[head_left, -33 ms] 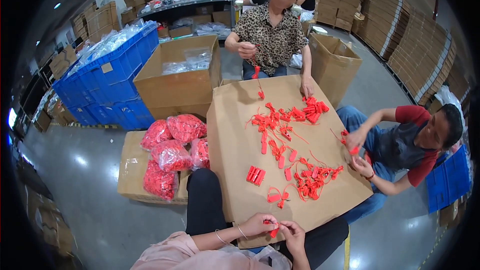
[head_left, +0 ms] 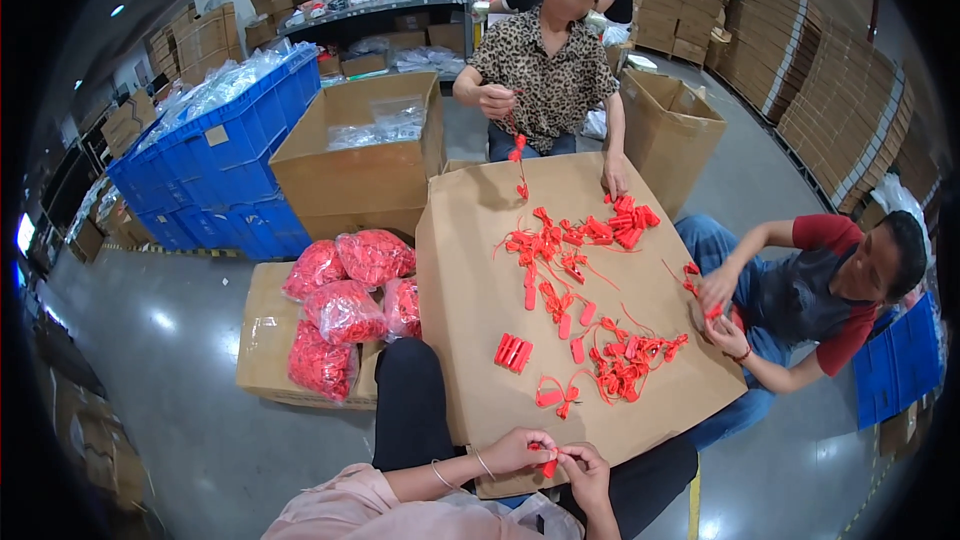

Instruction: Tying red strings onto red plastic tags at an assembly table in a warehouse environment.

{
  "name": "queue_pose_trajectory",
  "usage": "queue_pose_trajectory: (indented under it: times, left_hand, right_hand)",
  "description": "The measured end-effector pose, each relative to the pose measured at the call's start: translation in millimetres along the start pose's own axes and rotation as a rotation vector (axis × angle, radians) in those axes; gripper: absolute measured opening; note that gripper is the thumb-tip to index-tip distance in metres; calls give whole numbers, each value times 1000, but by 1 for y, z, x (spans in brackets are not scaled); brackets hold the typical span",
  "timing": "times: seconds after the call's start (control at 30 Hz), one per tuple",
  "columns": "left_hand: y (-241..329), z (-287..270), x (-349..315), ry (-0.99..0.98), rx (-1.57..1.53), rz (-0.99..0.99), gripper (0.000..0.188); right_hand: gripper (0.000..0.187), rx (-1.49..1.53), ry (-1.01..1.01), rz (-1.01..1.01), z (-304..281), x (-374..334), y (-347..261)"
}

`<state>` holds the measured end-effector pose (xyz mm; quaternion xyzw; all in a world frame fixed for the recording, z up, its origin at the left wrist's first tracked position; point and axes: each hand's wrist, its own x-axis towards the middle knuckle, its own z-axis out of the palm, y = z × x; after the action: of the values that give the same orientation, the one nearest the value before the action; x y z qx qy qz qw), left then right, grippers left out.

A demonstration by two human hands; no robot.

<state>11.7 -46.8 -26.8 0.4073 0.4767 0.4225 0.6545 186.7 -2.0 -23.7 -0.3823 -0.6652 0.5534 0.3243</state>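
At the near edge of a large cardboard box used as a tabletop (head_left: 455, 240), my left hand (head_left: 515, 448) is closed on a small red piece (head_left: 549, 467). My right hand (head_left: 588, 472) pinches the same piece from the other side; its exact kind is hidden by the fingers. Just beyond my hands lies a red corded piece with a bow (head_left: 562, 398). A neat row of red flat pieces (head_left: 513, 352) sits to the left of a tangled pile of red corded pieces (head_left: 622, 370). More red corded pieces (head_left: 545, 240) are spread farther back.
Across the box a person (head_left: 545, 70) dangles a red string. At right another person (head_left: 800, 290) handles red pieces. Bags of red pieces (head_left: 345, 312) rest on a carton (head_left: 265, 340) at left. Behind stand an open carton (head_left: 350, 180) and blue crates (head_left: 225, 140).
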Motion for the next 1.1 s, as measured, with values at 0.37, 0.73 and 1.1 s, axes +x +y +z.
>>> queue_pose_trajectory:
  times: [0.37,0.73,1.1]
  left_hand:
    - [-16,6,2,224,192,169,12]
    - [-4,-4,0,-34,12,-40,13]
    - [2,2,-4,-138,-103,-236,22]
  right_hand:
    - [7,-251,55,-181,16,-2,-11]
    - [9,174,3,113,10,-6,3]
    - [6,291,40,127,15,-12,4]
